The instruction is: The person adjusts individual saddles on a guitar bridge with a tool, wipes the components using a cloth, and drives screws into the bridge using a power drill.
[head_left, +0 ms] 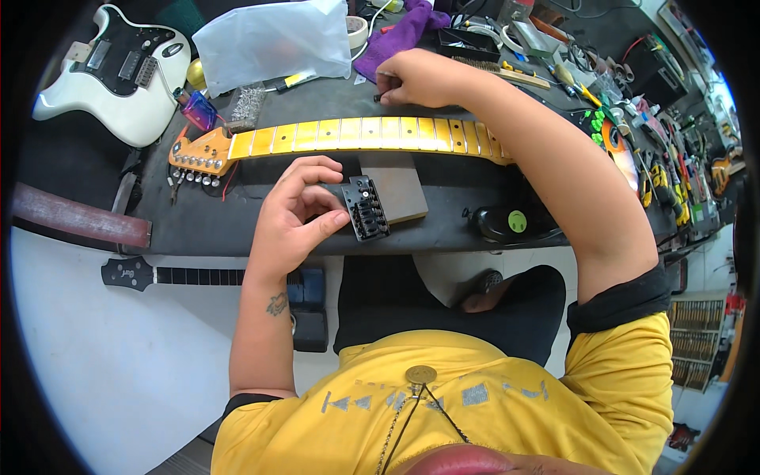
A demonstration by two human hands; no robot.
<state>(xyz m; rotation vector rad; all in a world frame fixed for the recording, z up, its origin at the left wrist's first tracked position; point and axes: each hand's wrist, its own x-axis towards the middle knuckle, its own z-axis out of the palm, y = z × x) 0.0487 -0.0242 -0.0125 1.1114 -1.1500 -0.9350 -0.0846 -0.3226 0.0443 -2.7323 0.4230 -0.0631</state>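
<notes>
My left hand (297, 210) holds a black guitar bridge (366, 207) by its left edge, with the thumb at the rim and the fingers curled. Its row of saddles faces up, in front of a flat grey-brown block (402, 190). Farther off, my right hand (413, 79) is closed low over the bench, beyond the neck. A small dark bit shows at its fingertips, too small to name. Between the hands, a maple guitar neck (340, 134) lies across the bench with its headstock (202, 158) to the left, partly covered by my right forearm.
A white guitar body (119, 75) lies at the far left. Near it are a clear box of small metal parts (246, 107), a purple bottle (196, 111) and a translucent white bag (273, 39). A purple cloth (400, 36) is at the back. Brushes, pliers and other tools crowd the right.
</notes>
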